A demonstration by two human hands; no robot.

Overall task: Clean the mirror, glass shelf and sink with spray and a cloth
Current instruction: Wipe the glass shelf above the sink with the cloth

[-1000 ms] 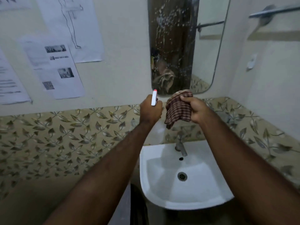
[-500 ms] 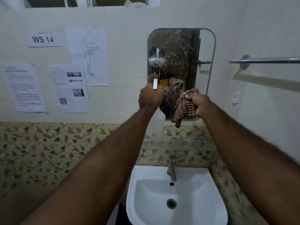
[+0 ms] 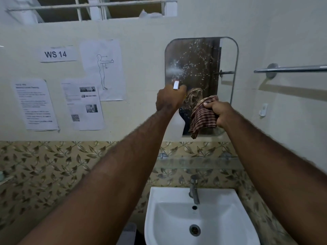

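My left hand (image 3: 169, 99) grips a white spray bottle (image 3: 175, 127) held up at the lower left of the wall mirror (image 3: 201, 68); its nozzle (image 3: 176, 85) points at the glass and a puff of mist hangs in front of it. Droplets speckle the mirror. My right hand (image 3: 218, 113) clutches a bunched brown checked cloth (image 3: 203, 115) in front of the mirror's lower right part. A glass shelf (image 3: 200, 162) runs below the mirror. Under it the white sink (image 3: 200, 220) with a metal tap (image 3: 194, 189) sits against the tiled wall.
Paper sheets and a "WS 14" label (image 3: 57, 54) hang on the wall to the left. A chrome towel rail (image 3: 290, 68) crosses the right wall, with a small white hook (image 3: 263, 109) below it. A barred window opening (image 3: 99, 7) runs along the top.
My view has tilted up from the sink to the whole mirror. Both hands rose with the bottle and cloth, and fresh mist now shows at the nozzle.
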